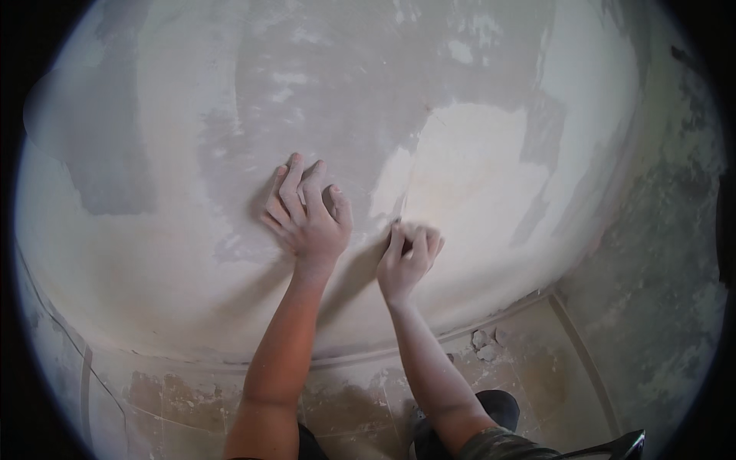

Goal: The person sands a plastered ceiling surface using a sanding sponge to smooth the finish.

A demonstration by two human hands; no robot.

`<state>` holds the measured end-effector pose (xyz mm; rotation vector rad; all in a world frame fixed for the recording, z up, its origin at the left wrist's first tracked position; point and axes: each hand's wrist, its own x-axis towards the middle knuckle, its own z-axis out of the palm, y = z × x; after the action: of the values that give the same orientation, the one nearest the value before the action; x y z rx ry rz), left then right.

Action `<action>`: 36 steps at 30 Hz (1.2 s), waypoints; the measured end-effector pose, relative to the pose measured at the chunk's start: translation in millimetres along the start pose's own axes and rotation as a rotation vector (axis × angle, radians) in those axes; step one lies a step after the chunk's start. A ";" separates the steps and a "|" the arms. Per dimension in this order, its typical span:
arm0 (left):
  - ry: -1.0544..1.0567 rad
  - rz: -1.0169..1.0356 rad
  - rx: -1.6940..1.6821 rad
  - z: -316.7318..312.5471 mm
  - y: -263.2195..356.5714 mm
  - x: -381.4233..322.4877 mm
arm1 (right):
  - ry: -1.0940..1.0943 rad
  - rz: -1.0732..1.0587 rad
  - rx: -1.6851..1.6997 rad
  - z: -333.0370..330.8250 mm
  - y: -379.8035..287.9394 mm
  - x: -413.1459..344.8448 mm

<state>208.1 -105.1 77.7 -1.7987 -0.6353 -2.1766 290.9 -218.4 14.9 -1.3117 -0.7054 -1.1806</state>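
Before me stands a plastered wall (345,86) with grey and off-white patches. My left hand (310,213) rests on it with spread, bent fingers, their tips against the grey area, and holds nothing. To its right, my right hand (409,253) is curled against the wall at the lower left edge of a pale, smooth patch (474,161). Its fingers are slightly blurred, and whether something small is pinched between thumb and fingers cannot be made out. Whitish dust covers both hands and the right forearm.
Below the wall runs a dusty tiled floor (345,411) with plaster smears. Several broken chunks (487,345) lie by the wall's foot. A rough, mottled grey wall (644,276) stands at the right. A thin dark cable (69,339) runs along the lower left. A dark shoe (500,407) shows below my right arm.
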 end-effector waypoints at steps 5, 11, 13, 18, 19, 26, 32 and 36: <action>0.026 0.017 -0.024 5.3 -1.3 1.3 | 0.002 0.018 -0.006 10.2 -11.2 20.9; 0.016 0.016 -0.040 7.2 -1.8 -3.5 | 0.042 -0.012 0.072 39.7 -53.7 156.9; 0.007 0.012 -0.044 5.7 -0.3 -3.4 | 0.050 -0.052 0.073 39.4 -45.3 150.8; 0.032 -0.022 -0.002 8.6 1.5 -2.9 | 0.025 -0.019 -0.007 12.8 0.4 14.4; 0.038 -0.027 -0.017 12.5 7.0 -7.5 | 0.059 -0.027 -0.016 8.2 10.9 -12.0; 0.046 -0.010 -0.015 11.0 0.3 -7.1 | 0.073 -0.103 0.066 39.5 -33.7 122.0; 0.045 0.008 -0.027 8.1 -7.4 -2.9 | 0.029 -0.063 0.130 45.5 -45.6 133.7; 0.027 -0.010 -0.023 6.8 -0.6 -3.5 | -0.001 -0.102 0.009 13.7 -1.3 13.7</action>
<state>214.4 -101.6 75.2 -1.7772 -0.6170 -2.2195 296.9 -208.5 30.5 -1.2812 -0.7847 -1.2568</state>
